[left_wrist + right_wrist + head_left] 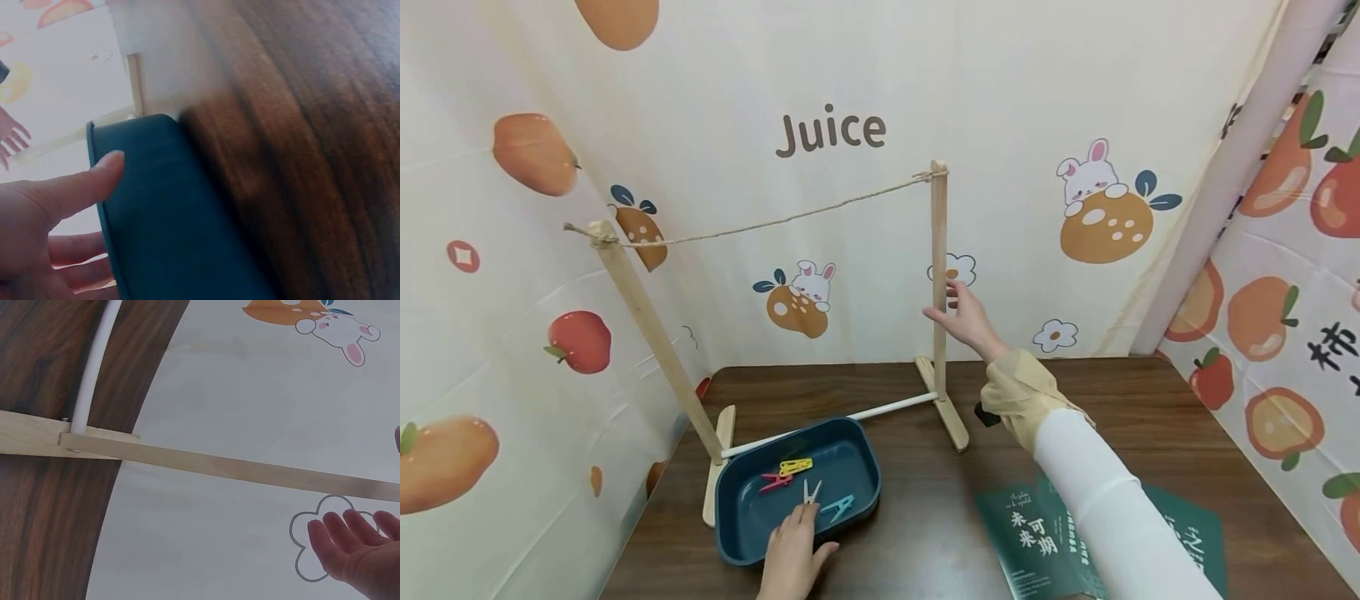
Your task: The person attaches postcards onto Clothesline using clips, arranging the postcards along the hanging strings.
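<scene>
My left hand [793,547] reaches over the near edge of a dark blue tub [741,554], fingertips close to a white clothespin [812,493]. Contact with that clothespin cannot be made out. Seen from the left wrist, the thumb [94,181] extends along the tub's outer wall [162,212], while the other fingers pass behind its rim. Also in the tub are a blue clothespin [838,507], a yellow one [795,467] and a red one [777,482]. My right hand [968,321] is raised beside the wooden post [939,275], fingers spread, holding nothing.
A twine line [790,218] runs between the right post and the left post [658,342]. A white rod [895,407] joins the stand's feet behind the tub. Green printed sheets [1037,542] lie on the brown table [925,508] under my right arm. Printed curtains surround the table.
</scene>
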`<state>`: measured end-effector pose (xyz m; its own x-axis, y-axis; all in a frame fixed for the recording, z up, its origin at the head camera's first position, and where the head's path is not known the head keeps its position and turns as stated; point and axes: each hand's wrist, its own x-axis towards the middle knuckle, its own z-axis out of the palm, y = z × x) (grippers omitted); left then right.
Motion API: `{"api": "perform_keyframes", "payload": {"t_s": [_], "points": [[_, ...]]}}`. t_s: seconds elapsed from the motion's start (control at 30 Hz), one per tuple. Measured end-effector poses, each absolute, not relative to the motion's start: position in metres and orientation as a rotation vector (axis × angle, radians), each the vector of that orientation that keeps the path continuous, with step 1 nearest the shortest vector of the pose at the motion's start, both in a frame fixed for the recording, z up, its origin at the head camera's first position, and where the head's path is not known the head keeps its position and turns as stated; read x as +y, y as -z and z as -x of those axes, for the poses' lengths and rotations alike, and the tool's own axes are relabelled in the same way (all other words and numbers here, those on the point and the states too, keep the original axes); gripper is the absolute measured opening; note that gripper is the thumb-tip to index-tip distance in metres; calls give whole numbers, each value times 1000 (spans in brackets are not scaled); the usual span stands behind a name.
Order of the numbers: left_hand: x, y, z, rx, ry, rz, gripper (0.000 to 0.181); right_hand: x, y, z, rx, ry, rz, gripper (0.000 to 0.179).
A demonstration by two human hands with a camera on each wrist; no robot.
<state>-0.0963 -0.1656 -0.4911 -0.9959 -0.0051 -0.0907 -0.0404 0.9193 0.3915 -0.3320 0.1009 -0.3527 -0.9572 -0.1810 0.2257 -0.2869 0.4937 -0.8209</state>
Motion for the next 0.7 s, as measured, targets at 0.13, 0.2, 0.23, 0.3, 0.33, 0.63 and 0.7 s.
{"api": "perform_keyframes", "payload": {"t_s": [0.13,0.2,0.23,0.3,0.33,0.63,0.7], "points": [[-166,495,97,3001,-575,35,40,96,347,338,-2651,-1472,-412,65],[-167,496,97,2997,-565,36,34,93,347,340,-2663,-1463,-418,61],[-167,496,97,2988,-568,39,31,93,347,342,-2666,-1459,-420,59],[-166,497,97,2969,-576,46,25,92,347,344,-2670,-1438,-422,55],[-166,498,97,2959,-582,56,22,91,347,345,-2669,-1429,-420,52],[-165,499,96,2964,-508,127,11,86,351,347,-2617,-1393,-428,20],[-165,499,96,2962,-507,146,11,86,352,347,-2611,-1390,-436,20]]}}
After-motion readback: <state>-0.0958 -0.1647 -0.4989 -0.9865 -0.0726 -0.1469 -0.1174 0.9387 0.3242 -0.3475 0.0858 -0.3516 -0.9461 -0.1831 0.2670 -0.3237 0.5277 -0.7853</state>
